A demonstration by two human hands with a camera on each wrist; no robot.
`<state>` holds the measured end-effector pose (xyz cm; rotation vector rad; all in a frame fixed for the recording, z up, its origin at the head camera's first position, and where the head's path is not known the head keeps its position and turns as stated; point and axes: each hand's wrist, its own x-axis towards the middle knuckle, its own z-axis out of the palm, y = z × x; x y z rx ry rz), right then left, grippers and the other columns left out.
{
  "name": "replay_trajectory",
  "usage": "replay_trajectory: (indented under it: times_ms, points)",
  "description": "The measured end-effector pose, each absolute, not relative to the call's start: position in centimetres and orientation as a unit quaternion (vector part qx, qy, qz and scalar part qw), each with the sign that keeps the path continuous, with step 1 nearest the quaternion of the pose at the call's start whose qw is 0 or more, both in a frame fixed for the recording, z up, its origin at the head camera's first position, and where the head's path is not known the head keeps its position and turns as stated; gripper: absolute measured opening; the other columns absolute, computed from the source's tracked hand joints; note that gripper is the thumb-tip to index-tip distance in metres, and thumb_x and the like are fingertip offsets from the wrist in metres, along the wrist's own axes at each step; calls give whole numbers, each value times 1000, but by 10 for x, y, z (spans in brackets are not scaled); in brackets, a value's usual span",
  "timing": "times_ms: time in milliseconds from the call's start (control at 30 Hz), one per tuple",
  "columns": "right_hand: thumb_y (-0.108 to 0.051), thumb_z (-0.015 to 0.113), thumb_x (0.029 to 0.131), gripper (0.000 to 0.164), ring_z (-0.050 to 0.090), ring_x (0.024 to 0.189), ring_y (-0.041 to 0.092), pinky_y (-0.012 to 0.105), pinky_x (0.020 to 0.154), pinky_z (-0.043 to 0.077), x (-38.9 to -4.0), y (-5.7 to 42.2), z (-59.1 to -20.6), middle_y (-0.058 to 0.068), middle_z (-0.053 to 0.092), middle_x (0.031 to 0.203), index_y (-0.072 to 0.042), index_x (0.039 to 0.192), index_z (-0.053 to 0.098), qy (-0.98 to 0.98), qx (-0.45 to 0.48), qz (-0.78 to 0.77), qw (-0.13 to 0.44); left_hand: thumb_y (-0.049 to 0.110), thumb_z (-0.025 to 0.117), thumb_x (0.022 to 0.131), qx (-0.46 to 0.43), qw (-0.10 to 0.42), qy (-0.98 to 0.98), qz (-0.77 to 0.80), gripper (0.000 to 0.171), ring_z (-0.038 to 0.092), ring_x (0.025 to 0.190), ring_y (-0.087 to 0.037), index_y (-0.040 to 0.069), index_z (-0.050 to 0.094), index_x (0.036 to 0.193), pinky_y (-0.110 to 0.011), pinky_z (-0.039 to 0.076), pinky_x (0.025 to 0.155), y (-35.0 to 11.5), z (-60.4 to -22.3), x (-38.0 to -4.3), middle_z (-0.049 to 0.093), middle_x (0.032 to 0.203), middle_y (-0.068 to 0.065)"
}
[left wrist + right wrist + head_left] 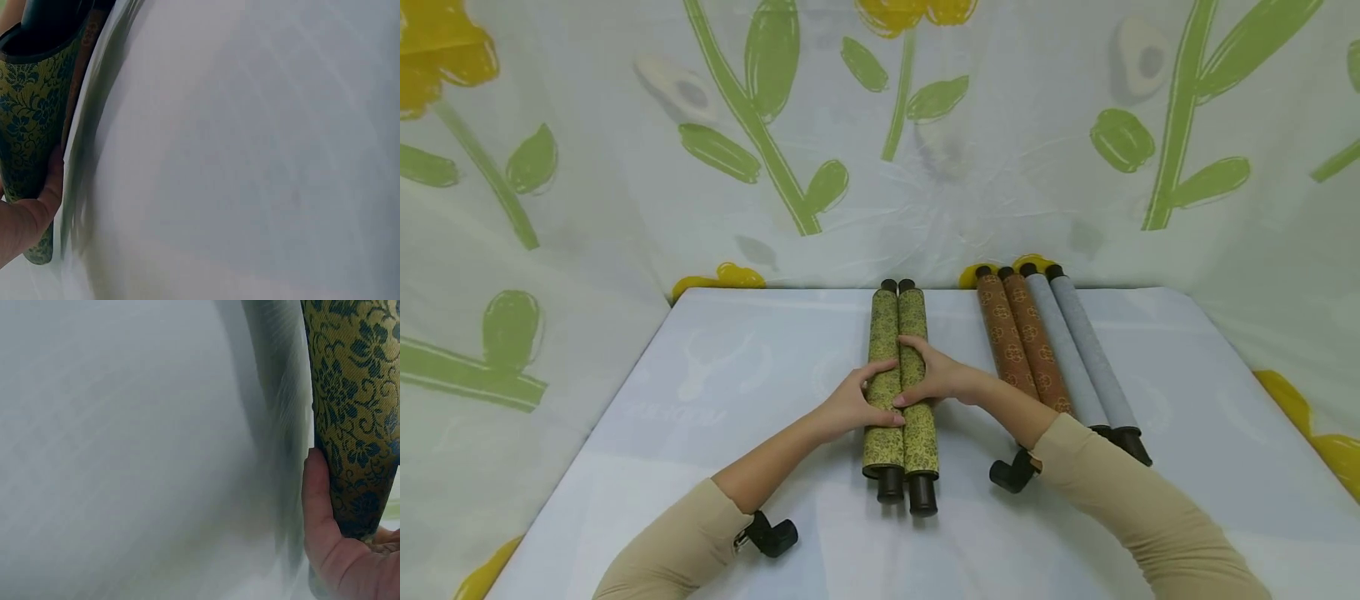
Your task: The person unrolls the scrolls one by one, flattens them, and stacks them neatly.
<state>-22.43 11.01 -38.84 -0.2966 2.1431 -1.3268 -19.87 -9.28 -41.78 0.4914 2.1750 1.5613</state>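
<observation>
Two green-gold patterned scroll rolls [901,375] with dark end knobs lie side by side in the middle of the pale table [730,383], running away from me. My left hand [861,400] grips the left roll [28,112] from its left side, fingers curled over it. From the right, my right hand [928,375] grips the right roll [356,406], its fingers lying across the top. Both hands meet at the rolls' middle. The wrist views show the patterned fabric close up against a palm.
Two brown patterned rolls [1022,342] and two grey rolls [1078,346] lie together to the right, partly behind my right forearm. A floral cloth [880,125] hangs behind and at both sides of the table.
</observation>
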Motion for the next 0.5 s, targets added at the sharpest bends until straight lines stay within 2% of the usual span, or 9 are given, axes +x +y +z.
replay_trajectory:
  times_ms: [33,133,200,267,333,500]
  points:
    - [-18,79,77,104,48,116,37,39,67,52,-225,107,-390,18,0,157,-22,152,8,805,-115,-501,295,18,82,73,177,208,783,559,86,16,140,-38,24,37,146,-61,27,104,-96,-418,-198,24,154,-4]
    - [-19,80,76,104,31,134,39,47,85,48,-226,99,-393,16,2,157,-22,152,9,810,-125,-499,281,20,82,73,176,205,793,547,86,15,141,-36,25,36,146,-61,27,104,-105,-416,-198,22,155,-4]
    - [-18,80,76,104,17,141,39,53,98,38,-227,93,-395,15,3,158,-21,153,10,812,-131,-500,273,21,82,74,179,203,797,539,87,14,142,-34,25,35,147,-60,27,104,-110,-416,-198,21,155,-4]
    - [-18,80,75,104,10,143,37,58,106,26,-228,88,-396,15,3,158,-20,153,10,813,-137,-500,264,21,82,74,180,203,797,539,87,12,142,-33,24,35,147,-60,26,105,-115,-414,-199,21,155,-5]
    - [-16,80,75,104,8,144,36,58,109,20,-229,82,-395,14,3,158,-19,153,10,812,-143,-503,259,20,82,73,183,200,799,536,87,12,143,-33,23,35,147,-60,26,105,-120,-413,-201,23,154,-5]
    - [-16,81,74,104,10,144,34,56,109,21,-233,66,-396,13,7,158,-19,152,13,814,-145,-504,250,22,82,73,177,198,808,527,87,16,141,-36,22,35,147,-59,30,103,-135,-411,-202,22,154,-9]
